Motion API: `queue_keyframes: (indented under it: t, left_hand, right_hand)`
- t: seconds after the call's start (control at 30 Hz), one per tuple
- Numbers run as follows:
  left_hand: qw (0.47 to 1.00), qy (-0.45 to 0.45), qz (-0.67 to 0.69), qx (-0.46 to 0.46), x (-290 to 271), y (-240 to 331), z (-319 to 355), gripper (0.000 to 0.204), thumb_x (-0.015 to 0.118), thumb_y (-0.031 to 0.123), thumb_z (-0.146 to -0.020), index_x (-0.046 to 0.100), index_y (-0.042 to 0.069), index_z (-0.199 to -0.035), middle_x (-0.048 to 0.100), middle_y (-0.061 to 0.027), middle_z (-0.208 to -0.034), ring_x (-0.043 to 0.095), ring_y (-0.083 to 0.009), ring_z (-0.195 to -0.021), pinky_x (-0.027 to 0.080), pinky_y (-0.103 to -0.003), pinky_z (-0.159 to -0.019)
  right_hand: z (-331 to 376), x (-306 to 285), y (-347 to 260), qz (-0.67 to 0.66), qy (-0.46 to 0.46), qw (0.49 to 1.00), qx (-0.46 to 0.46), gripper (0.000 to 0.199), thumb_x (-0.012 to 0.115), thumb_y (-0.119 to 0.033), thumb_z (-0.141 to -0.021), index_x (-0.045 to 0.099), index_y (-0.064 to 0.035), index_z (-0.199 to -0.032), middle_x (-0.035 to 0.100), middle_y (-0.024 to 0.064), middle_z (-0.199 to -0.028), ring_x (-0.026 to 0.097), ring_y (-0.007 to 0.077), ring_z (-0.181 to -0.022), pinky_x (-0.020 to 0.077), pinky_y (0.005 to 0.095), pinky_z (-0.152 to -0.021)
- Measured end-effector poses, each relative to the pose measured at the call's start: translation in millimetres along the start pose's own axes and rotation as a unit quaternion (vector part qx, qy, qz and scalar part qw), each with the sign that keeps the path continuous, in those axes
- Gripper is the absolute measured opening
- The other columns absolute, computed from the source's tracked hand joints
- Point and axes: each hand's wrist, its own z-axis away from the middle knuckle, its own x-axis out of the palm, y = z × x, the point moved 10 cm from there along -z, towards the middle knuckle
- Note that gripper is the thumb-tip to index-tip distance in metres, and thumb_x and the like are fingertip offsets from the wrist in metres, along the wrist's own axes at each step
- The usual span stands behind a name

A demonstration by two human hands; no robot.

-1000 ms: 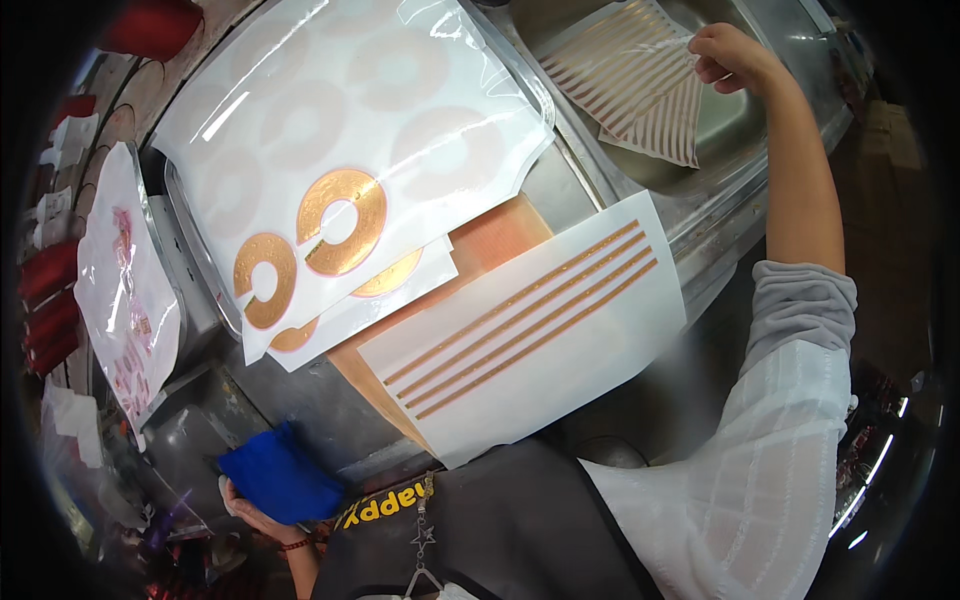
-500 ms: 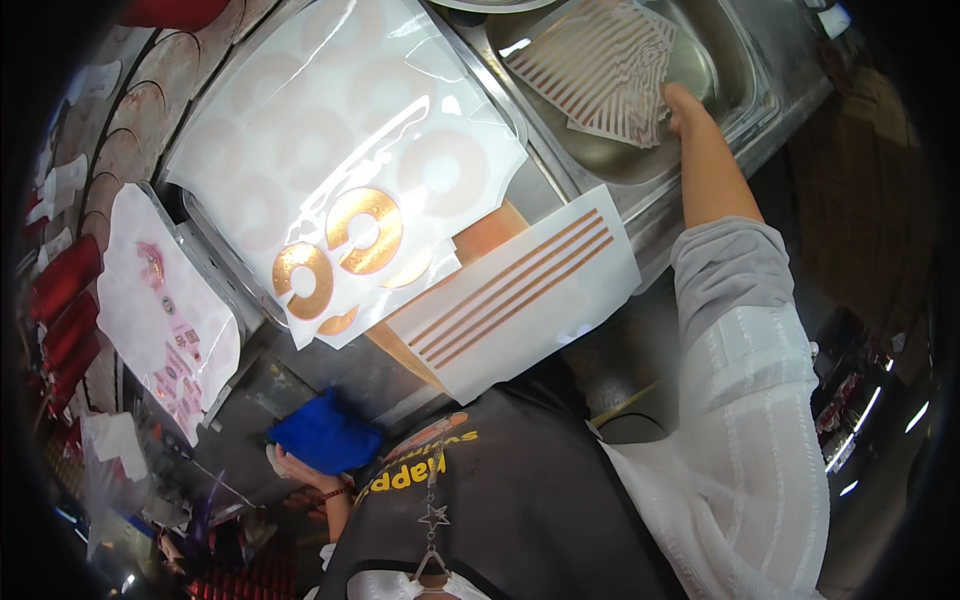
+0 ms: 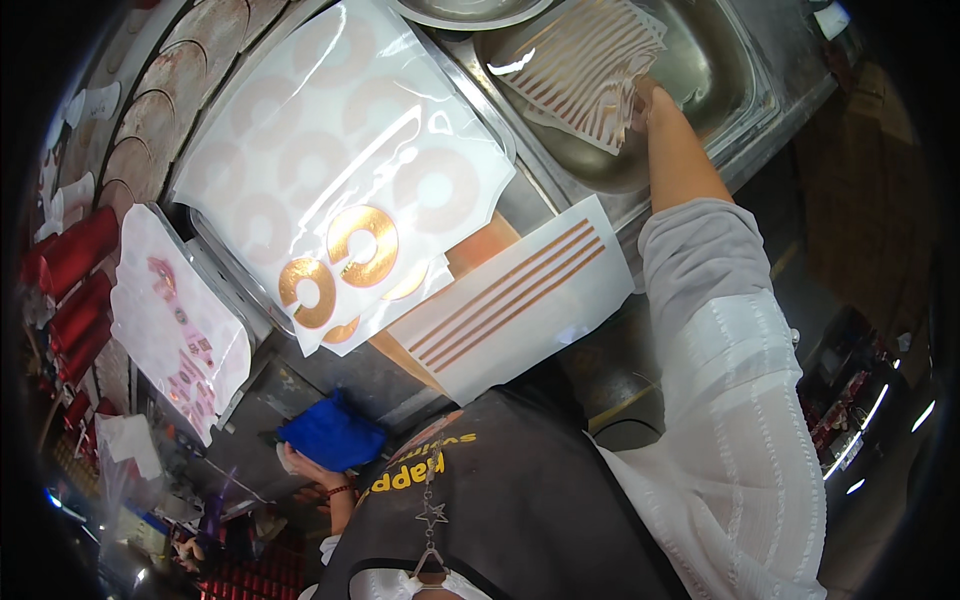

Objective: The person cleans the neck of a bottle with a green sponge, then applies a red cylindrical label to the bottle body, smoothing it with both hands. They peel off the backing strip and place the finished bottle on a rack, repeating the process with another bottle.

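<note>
In the head view, the striped sheets [image 3: 580, 72] are pinched by the right hand [image 3: 645, 100] at their crumpled edge, over the metal sink [image 3: 718, 65]. The blue cloth [image 3: 338, 430] is held by the left hand [image 3: 308, 470]; how tightly cannot be told. Between the hands, a white sheet with shiny gold rings [image 3: 363, 247] and a paper with brown lines [image 3: 560, 330] are laid out near an orange board [image 3: 483, 247].

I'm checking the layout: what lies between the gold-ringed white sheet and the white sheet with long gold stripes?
The head view shows a flat orange-brown board and the edge of another white sheet there.
</note>
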Motion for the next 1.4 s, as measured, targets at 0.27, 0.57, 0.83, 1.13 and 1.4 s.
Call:
queue_keyframes:
  t: [0.27, 0.57, 0.83, 1.13, 1.4]
  left_hand:
    - [0.996, -0.011, -0.074, 0.053, 1, 6, -8, 0.053, 0.045, 0.041, -0.105, 0.047, -0.002, -0.136, 0.055, -0.0155, -0.126, 0.056, -0.0239, -0.11, 0.046, -0.039, -0.099]
    - [0.991, -0.01, -0.116, 0.061, 0, 24, 1, 0.062, 0.043, 0.051, -0.104, 0.046, -0.002, -0.136, 0.055, -0.0163, -0.127, 0.056, -0.0258, -0.112, 0.045, -0.04, -0.1]
    - [0.993, 0.012, -0.115, 0.012, -5, 17, 0, 0.06, 0.043, 0.05, -0.104, 0.05, -0.004, -0.13, 0.055, -0.0183, -0.123, 0.054, -0.029, -0.113, 0.038, -0.04, -0.103]
    - [0.997, 0.025, -0.051, 0.057, 2, 29, 2, 0.053, 0.036, 0.041, -0.107, 0.052, -0.004, -0.13, 0.055, -0.0203, -0.125, 0.053, -0.0332, -0.113, 0.037, -0.043, -0.103]
    - [0.968, 0.092, 0.172, 0.158, 6, 62, -3, 0.051, 0.037, 0.037, -0.109, 0.046, -0.004, -0.138, 0.048, -0.0135, -0.135, 0.047, -0.0214, -0.124, 0.036, -0.036, -0.108]
  right_hand:
    - [-38, 45, 12, -0.096, -0.065, 0.993, 0.024, 0.044, 0.058, -0.029, -0.091, 0.055, 0.0021, -0.123, 0.066, 0.0176, -0.118, 0.067, 0.0361, -0.103, 0.052, 0.0567, -0.095]
    - [27, 75, -28, -0.122, -0.021, 0.991, -0.045, 0.04, 0.059, -0.026, -0.086, 0.06, -0.0071, -0.121, 0.066, 0.0178, -0.121, 0.063, 0.0343, -0.11, 0.0468, 0.0575, -0.096]
    - [-26, 81, -70, 0.058, -0.094, 0.971, -0.212, 0.032, 0.061, -0.027, -0.09, 0.067, -0.0046, -0.112, 0.071, 0.0134, -0.107, 0.067, 0.03, -0.093, 0.052, 0.0477, -0.085]
    - [-31, 14, -104, -0.021, -0.13, 0.976, -0.171, 0.032, 0.069, -0.014, -0.085, 0.062, 0.0011, -0.112, 0.072, 0.0144, -0.105, 0.071, 0.0289, -0.09, 0.0563, 0.0465, -0.083]
    - [47, -111, -212, 0.087, -0.049, 0.917, -0.386, 0.014, 0.062, -0.016, -0.083, 0.059, -0.0085, -0.072, 0.054, 0.0034, -0.056, 0.045, 0.0166, -0.044, 0.0363, 0.0324, -0.043]
